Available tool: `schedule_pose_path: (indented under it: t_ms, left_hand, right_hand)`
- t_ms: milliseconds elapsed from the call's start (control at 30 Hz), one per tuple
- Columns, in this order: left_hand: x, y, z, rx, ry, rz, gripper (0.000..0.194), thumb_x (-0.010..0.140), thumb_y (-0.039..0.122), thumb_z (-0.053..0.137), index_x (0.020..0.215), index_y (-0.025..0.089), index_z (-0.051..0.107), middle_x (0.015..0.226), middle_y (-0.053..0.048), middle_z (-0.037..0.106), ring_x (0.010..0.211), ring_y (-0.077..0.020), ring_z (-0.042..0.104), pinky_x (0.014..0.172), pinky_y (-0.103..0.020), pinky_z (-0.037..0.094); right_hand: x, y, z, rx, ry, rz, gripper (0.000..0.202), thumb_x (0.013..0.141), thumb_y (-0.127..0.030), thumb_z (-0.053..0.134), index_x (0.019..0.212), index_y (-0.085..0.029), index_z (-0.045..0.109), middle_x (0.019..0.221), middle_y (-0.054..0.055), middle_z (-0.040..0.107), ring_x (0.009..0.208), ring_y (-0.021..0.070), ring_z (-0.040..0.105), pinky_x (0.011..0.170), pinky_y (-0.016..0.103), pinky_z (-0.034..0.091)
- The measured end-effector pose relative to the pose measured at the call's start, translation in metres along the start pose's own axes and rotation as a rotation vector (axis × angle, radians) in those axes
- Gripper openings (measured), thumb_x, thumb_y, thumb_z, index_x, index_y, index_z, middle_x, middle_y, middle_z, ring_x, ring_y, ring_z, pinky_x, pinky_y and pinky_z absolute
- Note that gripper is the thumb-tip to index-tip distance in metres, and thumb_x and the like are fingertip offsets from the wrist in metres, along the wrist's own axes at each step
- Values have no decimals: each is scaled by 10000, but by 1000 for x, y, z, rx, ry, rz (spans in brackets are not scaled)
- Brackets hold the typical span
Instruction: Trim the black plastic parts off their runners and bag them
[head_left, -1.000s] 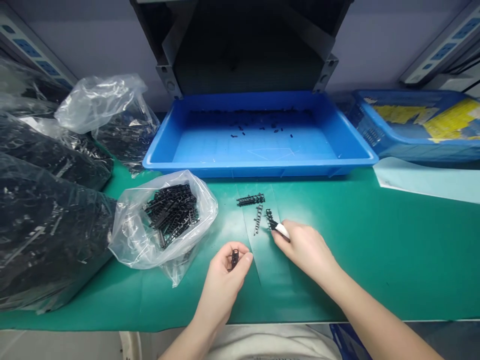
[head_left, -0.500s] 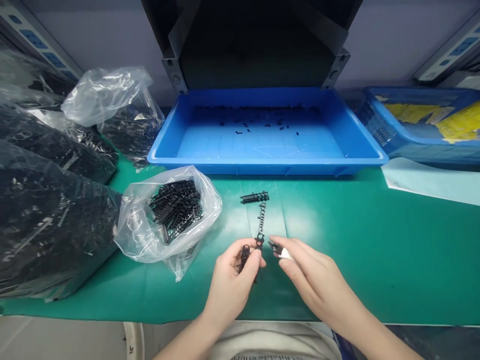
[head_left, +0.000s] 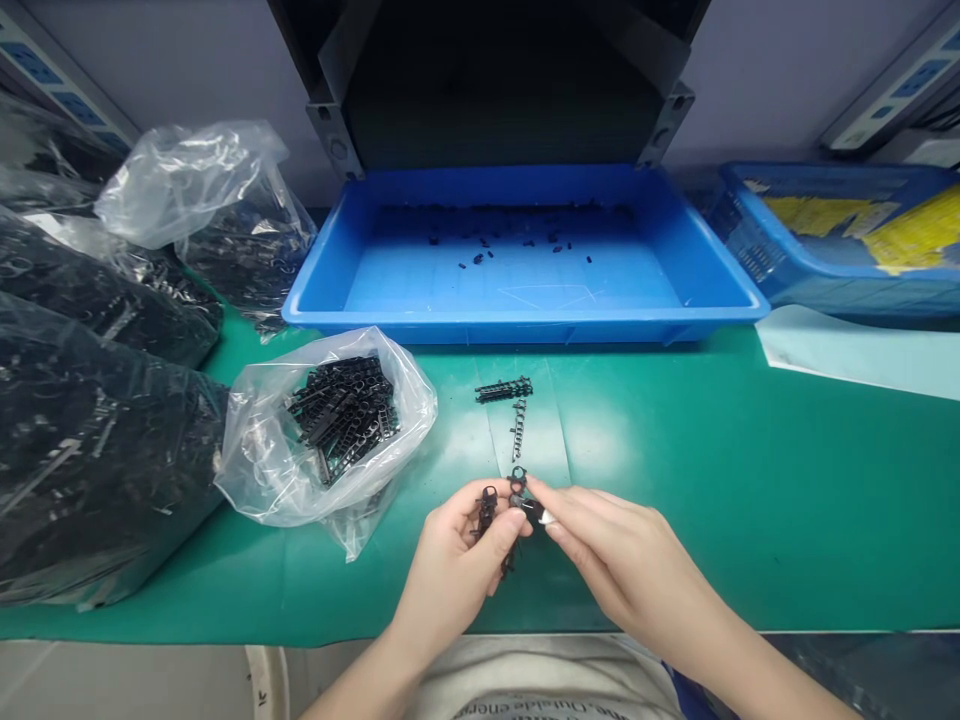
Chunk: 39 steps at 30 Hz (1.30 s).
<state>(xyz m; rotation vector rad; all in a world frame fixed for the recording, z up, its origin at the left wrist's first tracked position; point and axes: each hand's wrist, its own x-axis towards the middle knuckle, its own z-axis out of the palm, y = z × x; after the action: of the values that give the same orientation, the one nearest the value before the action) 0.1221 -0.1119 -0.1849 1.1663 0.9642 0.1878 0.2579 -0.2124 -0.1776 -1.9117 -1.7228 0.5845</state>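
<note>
Several black plastic parts (head_left: 487,508) are gripped in my left hand (head_left: 446,560), which is closed. One of them, a ring-ended part (head_left: 517,479), stands out past the thumb and fingertip. My right hand (head_left: 622,545) is closed on a small black-and-white tool (head_left: 546,517) whose kind I cannot make out. Its tip meets the part at the left fingertips. Just beyond the hands, a thin black ladder-like strip (head_left: 518,432) lies on the green mat, with a small bundle of black strips (head_left: 504,390) behind it.
An open clear bag (head_left: 409,385) of black plastic strips (head_left: 346,410) stands left of the hands. Larger filled bags (head_left: 97,450) crowd the left side. A blue tray (head_left: 525,325) with scattered black bits is at the back, with a blue basket (head_left: 817,265) and pale paper (head_left: 862,355) at right.
My right hand has moved left with the tool, closing the gap to the part in my left hand. The view has shifted slightly.
</note>
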Motion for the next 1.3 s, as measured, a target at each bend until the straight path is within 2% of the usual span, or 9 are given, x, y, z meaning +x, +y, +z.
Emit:
schedule_pose_path:
  t_ms: [100, 267, 467, 767, 867, 967, 1067, 1200, 1300]
  left_hand:
    - [-1, 3, 2, 2, 3, -16, 219, 762, 337, 561, 875, 159, 619, 665, -9, 601, 365, -33, 371, 344, -155, 313]
    - [-2, 4, 6, 39, 102, 2, 165, 722, 289, 583, 813, 155, 616, 597, 7, 549, 413, -54, 375, 342, -154, 257]
    - [0, -1, 1, 127, 53, 46, 167, 734, 312, 582, 804, 161, 596, 593, 21, 508, 452, -65, 358, 389, -173, 295]
    - [3, -9, 2, -5, 44, 35, 188, 791, 353, 536, 766, 170, 506, 591, 43, 458, 447, -55, 345, 388, -168, 263]
    - [5, -11, -2, -102, 97, 37, 193, 808, 361, 512, 762, 183, 456, 578, 62, 406, 438, -51, 320, 397, -164, 251]
    - [6, -11, -7, -172, 116, 60, 224, 798, 329, 503, 673, 191, 379, 517, 73, 353, 436, -57, 297, 418, -170, 247]
    - [7, -9, -10, -193, 95, 56, 265, 787, 357, 515, 657, 200, 346, 462, 81, 332, 422, -63, 275, 417, -174, 238]
    - [13, -10, -9, -189, 146, 40, 332, 779, 386, 565, 660, 208, 311, 415, 109, 281, 377, -52, 227, 387, -168, 187]
    - [19, -12, -8, -145, 187, 104, 288, 817, 386, 527, 683, 194, 359, 453, 81, 414, 408, -56, 363, 439, -169, 301]
  right_hand:
    - [0, 0, 2, 1, 4, 7, 361, 940, -208, 302, 1253, -188, 480, 932, 42, 663, 772, 160, 607, 593, 261, 496]
    - [-2, -2, 3, -16, 8, 5, 362, 938, -202, 297, 1245, -177, 489, 872, 36, 662, 725, 158, 600, 553, 257, 479]
    - [-2, -5, 4, -22, 42, 4, 351, 936, -204, 313, 1232, -180, 499, 870, 34, 661, 711, 155, 592, 540, 248, 459]
    - [1, -2, 16, 13, 120, -14, 328, 939, -203, 313, 1194, -171, 517, 844, 39, 664, 700, 152, 599, 561, 244, 454]
    - [14, 9, 17, 4, 147, 76, 317, 934, -276, 351, 1175, -169, 526, 923, 57, 671, 753, 168, 627, 605, 257, 467]
    - [37, 19, 16, -139, 37, 301, 275, 884, -386, 463, 977, -168, 602, 854, 64, 681, 730, 218, 639, 560, 273, 434]
    - [61, 23, 14, -288, -130, 455, 287, 854, -430, 504, 796, -165, 595, 663, 68, 650, 617, 242, 622, 451, 256, 310]
    - [73, 20, 12, -292, -150, 484, 159, 832, -271, 502, 734, -170, 575, 638, 76, 635, 573, 229, 605, 427, 244, 221]
    - [67, 12, 12, -223, -157, 466, 182, 805, -206, 486, 629, -195, 528, 556, 12, 597, 514, 165, 568, 432, 221, 253]
